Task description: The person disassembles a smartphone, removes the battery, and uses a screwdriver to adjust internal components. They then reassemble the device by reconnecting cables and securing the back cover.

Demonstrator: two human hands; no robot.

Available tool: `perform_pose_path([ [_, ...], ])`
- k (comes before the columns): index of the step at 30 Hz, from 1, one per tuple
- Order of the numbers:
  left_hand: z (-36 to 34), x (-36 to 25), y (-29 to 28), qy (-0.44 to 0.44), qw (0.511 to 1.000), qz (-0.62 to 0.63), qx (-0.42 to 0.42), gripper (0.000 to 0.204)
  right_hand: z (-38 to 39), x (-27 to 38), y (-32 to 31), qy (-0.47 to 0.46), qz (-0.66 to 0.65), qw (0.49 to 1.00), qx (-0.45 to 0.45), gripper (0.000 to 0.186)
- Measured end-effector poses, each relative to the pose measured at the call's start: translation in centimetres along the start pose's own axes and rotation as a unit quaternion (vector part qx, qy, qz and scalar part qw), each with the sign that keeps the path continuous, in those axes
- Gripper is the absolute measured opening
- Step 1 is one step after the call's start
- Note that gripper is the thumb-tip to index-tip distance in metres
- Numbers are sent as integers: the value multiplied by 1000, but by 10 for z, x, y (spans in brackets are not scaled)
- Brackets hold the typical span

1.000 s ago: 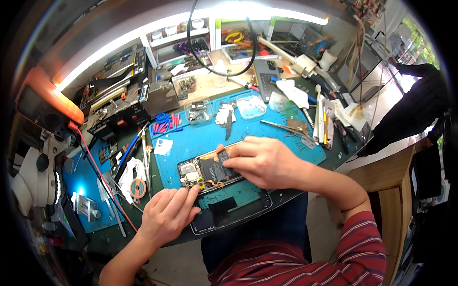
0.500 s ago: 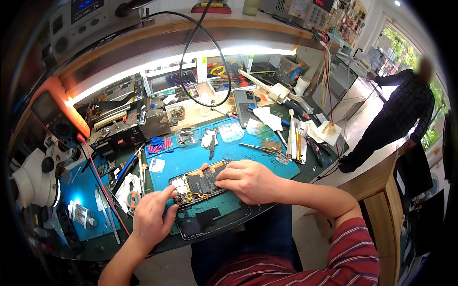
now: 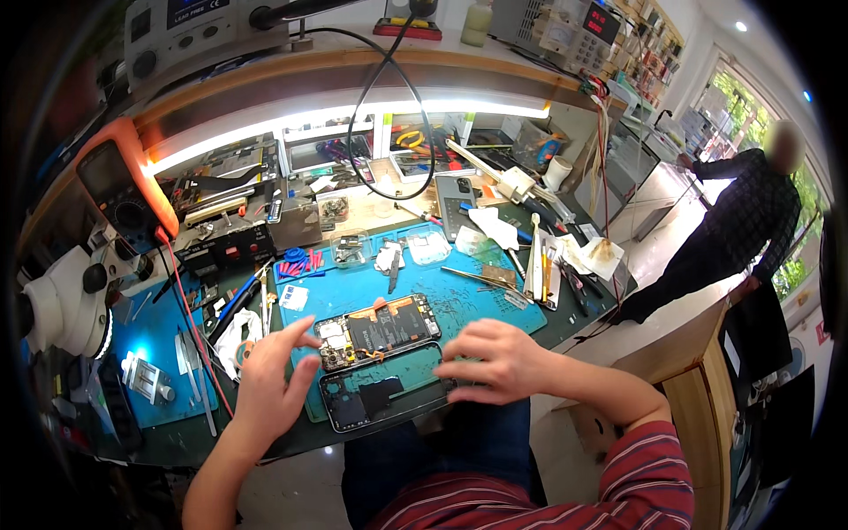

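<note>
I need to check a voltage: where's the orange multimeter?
The multimeter stands at the bench's far left, above the white microscope, well left of the opened phone.

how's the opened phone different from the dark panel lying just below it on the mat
The opened phone shows its insides: a black battery, orange strips and a metal-shielded board; the dark panel is mostly plain black. The phone lies farther from the person, near the left hand; the right hand rests at the panel's right end. Both are similar-sized rectangles, lying flat and parallel.
</note>
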State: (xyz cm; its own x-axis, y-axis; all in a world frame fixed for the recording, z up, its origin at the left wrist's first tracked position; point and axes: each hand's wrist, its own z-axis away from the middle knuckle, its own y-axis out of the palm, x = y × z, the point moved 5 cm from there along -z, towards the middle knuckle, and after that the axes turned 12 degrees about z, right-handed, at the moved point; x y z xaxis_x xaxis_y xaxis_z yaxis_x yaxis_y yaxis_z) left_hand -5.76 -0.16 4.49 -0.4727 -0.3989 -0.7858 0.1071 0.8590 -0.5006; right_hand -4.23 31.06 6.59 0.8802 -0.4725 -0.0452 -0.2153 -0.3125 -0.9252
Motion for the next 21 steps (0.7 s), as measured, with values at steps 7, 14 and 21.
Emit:
perform_pose_path([
  [7,69,-36,7,143,979,-140,43,48,21,10,11,-52,52,994,-86,18],
  [14,56,-35,8,147,981,-128,-18,46,5,-6,6,-23,33,987,-155,22],
  [21,11,-8,2,-18,997,31,-74,41,-19,-43,21,200,-99,962,-155,22],
])
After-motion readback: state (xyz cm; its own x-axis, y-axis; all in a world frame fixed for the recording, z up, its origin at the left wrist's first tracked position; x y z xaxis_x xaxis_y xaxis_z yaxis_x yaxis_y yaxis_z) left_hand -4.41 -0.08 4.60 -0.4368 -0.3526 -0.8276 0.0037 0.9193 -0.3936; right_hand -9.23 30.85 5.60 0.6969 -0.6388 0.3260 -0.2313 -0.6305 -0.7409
